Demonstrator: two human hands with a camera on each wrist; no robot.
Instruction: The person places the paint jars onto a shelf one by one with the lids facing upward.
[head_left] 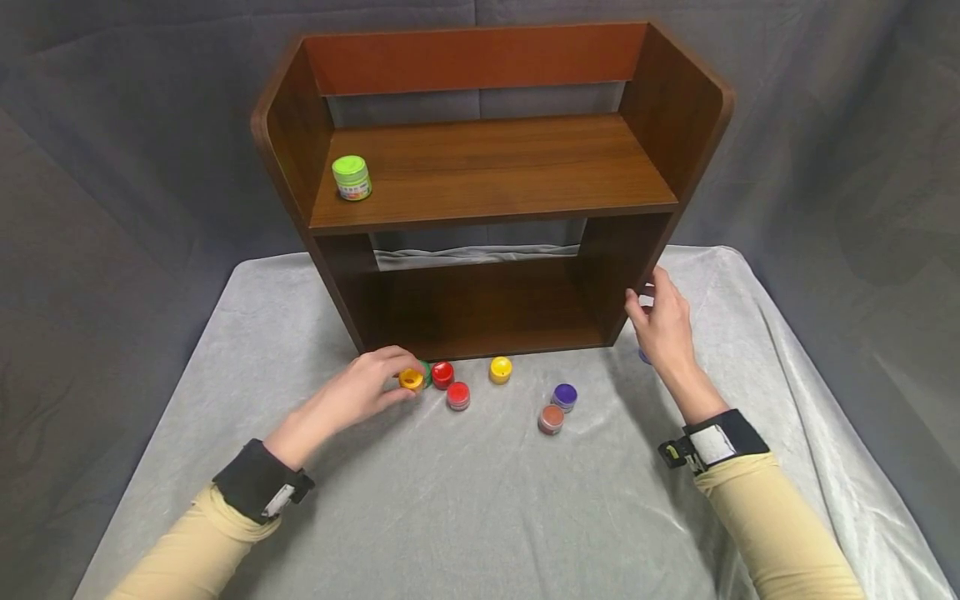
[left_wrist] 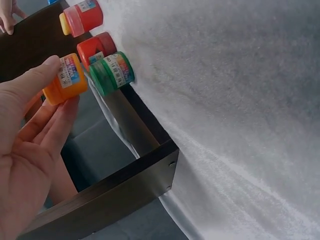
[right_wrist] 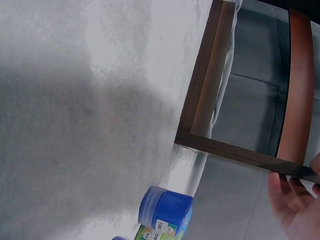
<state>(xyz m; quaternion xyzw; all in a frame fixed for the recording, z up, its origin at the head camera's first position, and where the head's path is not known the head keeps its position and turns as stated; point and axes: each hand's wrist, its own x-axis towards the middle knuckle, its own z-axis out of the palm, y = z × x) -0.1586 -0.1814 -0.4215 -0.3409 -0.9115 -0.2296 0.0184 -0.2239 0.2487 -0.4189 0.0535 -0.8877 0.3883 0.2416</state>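
Note:
My left hand pinches an orange paint jar between thumb and fingers, by the shelf's lower left front corner. A green jar stands right beside it, mostly hidden in the head view. To its right is a red jar, with a second red jar a little nearer. At the right side panel of the brown wooden shelf, my right hand grips the front edge, thumb on one side and fingers on the other. A blue jar stands below that hand, largely covered by it in the head view.
A light green jar sits at the left of the shelf's upper board. In front of the shelf stand a yellow jar, a purple jar and a brown jar. Grey cloth covers the table.

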